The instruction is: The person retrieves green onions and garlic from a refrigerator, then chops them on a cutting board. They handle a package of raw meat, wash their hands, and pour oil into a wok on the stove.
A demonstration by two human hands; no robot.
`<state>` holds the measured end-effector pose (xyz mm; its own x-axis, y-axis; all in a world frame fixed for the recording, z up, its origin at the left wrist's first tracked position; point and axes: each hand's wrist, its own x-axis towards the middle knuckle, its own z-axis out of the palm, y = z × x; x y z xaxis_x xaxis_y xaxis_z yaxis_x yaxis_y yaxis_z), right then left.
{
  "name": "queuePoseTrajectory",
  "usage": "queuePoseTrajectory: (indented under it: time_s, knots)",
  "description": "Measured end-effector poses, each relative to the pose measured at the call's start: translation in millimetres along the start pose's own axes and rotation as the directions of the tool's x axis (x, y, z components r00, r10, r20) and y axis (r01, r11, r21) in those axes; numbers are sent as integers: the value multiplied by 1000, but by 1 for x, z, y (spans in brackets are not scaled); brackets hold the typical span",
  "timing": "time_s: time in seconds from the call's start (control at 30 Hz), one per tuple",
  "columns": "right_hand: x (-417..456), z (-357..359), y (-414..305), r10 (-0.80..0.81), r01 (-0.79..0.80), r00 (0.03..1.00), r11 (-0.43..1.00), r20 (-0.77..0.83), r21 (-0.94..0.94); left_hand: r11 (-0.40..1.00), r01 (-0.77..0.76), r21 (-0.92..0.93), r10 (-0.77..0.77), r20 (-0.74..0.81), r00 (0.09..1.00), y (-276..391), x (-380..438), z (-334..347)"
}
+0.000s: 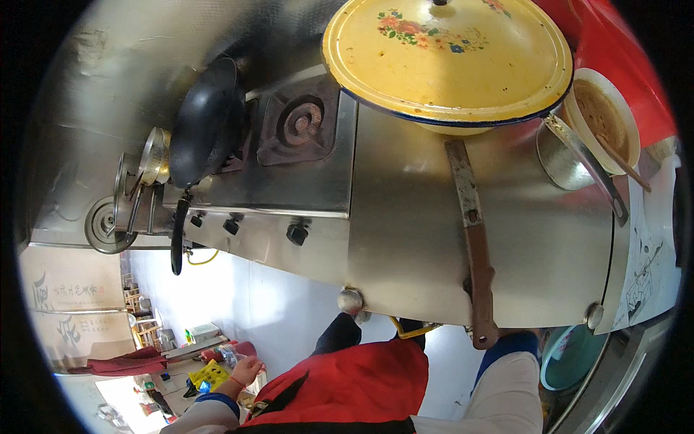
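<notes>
My left hand (247, 371) is at the lower left, away from the counter, its fingers curled; whether it holds anything is unclear. My right hand is out of view; its sleeve reaches the counter's front edge. Before me, on the steel counter (406, 233), stands a yellow enamel vessel under a floral-patterned lid (444, 81) with a dark blue rim. A flat metal tool with a brown handle (480, 287) lies in front of it, the handle jutting over the edge. To its right are a metal saucepan (564, 163) and a white bowl (633, 119) of brown contents with a wooden stick.
On the left, a black wok (203, 125) leans tilted beside a gas burner (301, 123), above control knobs (297, 233). Small metal pans (155, 154) stand farther left. A teal basin (569, 363) is below at right. Another surface with bags (209, 375) lies at lower left.
</notes>
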<state>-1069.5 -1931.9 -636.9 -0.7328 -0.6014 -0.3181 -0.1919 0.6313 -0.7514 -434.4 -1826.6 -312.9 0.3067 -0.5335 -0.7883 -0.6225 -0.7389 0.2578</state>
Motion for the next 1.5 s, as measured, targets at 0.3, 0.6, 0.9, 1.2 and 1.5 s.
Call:
queuePoseTrajectory:
  time_s: [0.3,0.6,0.9,1.2,1.5]
  knots:
    - [-15,-20,-9,8,-8,1000,1000,-15,21,1000,-7,-2,7,9,1000,-6,15,5]
    - [-13,-44,-27,8,-7,1000,999,-18,35,997,-68,25,66,66,996,12,25,1]
    - [-113,-119,-71,-190,201,947,980,-260,15,949,-313,39,314,-34,949,45,57,-13]
    - [-168,-141,-362,-362,450,891,789,276,-419,765,-633,119,580,-553,598,207,160,-96]
    - [-236,-85,-376,-282,356,801,934,527,-41,616,-640,460,786,-312,533,252,177,-127]
